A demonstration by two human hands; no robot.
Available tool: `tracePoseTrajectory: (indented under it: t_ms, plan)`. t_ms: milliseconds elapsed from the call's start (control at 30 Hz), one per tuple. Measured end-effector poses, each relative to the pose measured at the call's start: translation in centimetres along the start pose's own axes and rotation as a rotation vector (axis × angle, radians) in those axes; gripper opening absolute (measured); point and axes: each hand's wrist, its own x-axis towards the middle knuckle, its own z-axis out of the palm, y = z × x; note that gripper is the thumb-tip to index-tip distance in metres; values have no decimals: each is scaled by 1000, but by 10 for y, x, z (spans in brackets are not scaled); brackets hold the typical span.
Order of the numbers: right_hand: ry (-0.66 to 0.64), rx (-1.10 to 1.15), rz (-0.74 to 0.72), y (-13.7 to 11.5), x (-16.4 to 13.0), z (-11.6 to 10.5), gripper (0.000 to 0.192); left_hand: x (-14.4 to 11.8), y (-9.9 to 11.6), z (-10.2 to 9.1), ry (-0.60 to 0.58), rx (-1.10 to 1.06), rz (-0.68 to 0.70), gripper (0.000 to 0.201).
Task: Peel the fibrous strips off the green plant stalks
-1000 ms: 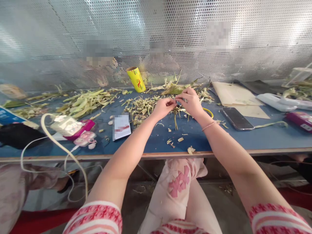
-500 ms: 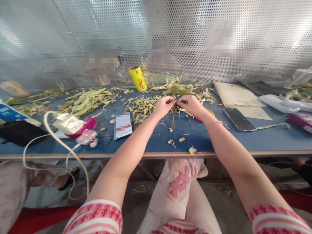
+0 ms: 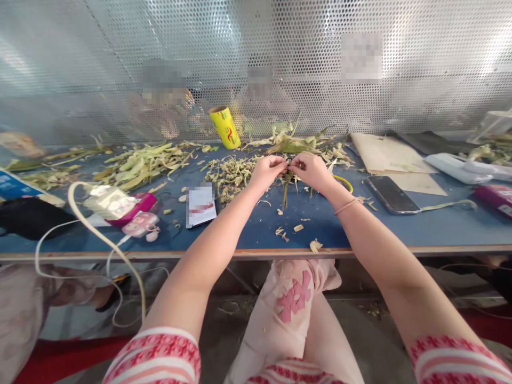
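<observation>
My left hand [image 3: 269, 169] and my right hand [image 3: 309, 167] meet above the blue table, fingertips close together in a pinch. A thin dried plant piece [image 3: 285, 194] hangs down from between them; its upper end is hidden by my fingers, and a small dark bit shows there. Just left of my left hand lies a heap of short, curled, dried plant pieces [image 3: 230, 176]. Behind both hands are longer dried leaves [image 3: 298, 144]. Part of a yellow ring-shaped rim [image 3: 344, 183] shows beside my right wrist.
A yellow cardboard tube [image 3: 225, 128] stands against the perforated metal panel. Long pale leaf strips [image 3: 148, 165] are piled at left, near a power adapter with a cable [image 3: 114, 202]. One phone [image 3: 201, 206] lies left, another phone [image 3: 393, 195] right, by brown card sheets [image 3: 390, 154].
My hands stay pinched together at nearly the same spot, with slight finger movement. The red part of the rim by my right wrist is now covered. The view has shifted slightly.
</observation>
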Motion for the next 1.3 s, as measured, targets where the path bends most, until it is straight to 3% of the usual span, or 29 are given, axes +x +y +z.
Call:
tracePoseTrajectory:
  t_ms: [167,367,533,767,1033,1133,1300]
  plan:
    - [67,-31,-96,2,-3,1,7,-1,1,2,1,-123,-57,2]
    - [44,-67,-212,0,-4,-1,5,-4,4,1,-45,-274,-90,7]
    - [58,-91,-223,-5,-4,-5,8,-4,8,0,-53,-394,-150,7]
    - [70,-25,-172,-4,-5,-3,8,-5,8,-2,-66,-217,-136,7]
    - [65,101,-114,-3,-5,3,7,-6,10,1,-43,-206,-148,12]
    - [61,176,-55,-3,-3,3,6,-2,6,-2,-45,-83,-53,10]
    - [4,321,86,-7,-1,3,11,-3,9,-9,-71,323,292,3]
